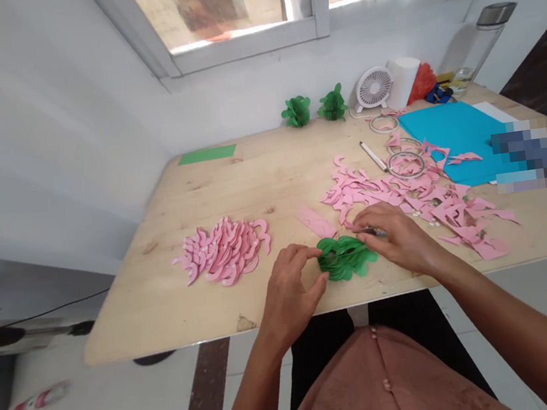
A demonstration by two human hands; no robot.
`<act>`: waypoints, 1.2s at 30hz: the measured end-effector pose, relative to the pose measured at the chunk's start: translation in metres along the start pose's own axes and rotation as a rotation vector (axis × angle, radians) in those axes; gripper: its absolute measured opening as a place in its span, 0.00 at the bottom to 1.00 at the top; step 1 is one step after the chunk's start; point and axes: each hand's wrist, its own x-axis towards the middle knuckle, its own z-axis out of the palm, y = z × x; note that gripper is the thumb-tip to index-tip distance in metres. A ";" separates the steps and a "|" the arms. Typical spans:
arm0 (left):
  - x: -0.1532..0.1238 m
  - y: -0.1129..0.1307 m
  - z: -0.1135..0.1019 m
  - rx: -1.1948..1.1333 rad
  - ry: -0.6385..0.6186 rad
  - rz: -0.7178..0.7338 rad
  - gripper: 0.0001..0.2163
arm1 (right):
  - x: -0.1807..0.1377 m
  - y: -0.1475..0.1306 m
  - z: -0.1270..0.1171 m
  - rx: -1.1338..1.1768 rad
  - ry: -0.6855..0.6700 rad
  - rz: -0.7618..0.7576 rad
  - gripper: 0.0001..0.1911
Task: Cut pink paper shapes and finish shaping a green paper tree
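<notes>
A layered green paper cutout [346, 259] with wavy, rounded edges lies near the table's front edge, its layers slightly fanned. My left hand [291, 280] holds its left end, with the index finger at the upper corner and the thumb at the lower one. At the upper right end, my right hand [393, 233] has bent fingers and its thumb on the green paper. Partly hidden under that hand is a small dark metallic object [376, 231], whose kind I cannot make out. Just behind the cutout lies a pink paper strip [317, 221].
A heap of curved pink paper pieces [229, 248] lies left; pink scraps [423, 195] spread right, with tape rolls [406, 165] and a marker [372, 156]. Behind stand two green paper shapes [296, 112], a small fan [374, 88] and blue sheets [466, 139].
</notes>
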 end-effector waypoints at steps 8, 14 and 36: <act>0.005 -0.003 0.011 0.092 0.072 0.060 0.07 | -0.039 -0.008 0.012 0.154 0.228 0.129 0.08; 0.017 -0.009 0.018 -0.002 0.112 0.045 0.04 | -0.049 -0.012 0.016 0.237 0.301 0.222 0.08; 0.022 -0.027 0.032 -1.188 0.170 -0.286 0.08 | -0.009 -0.045 0.060 1.141 0.310 0.478 0.42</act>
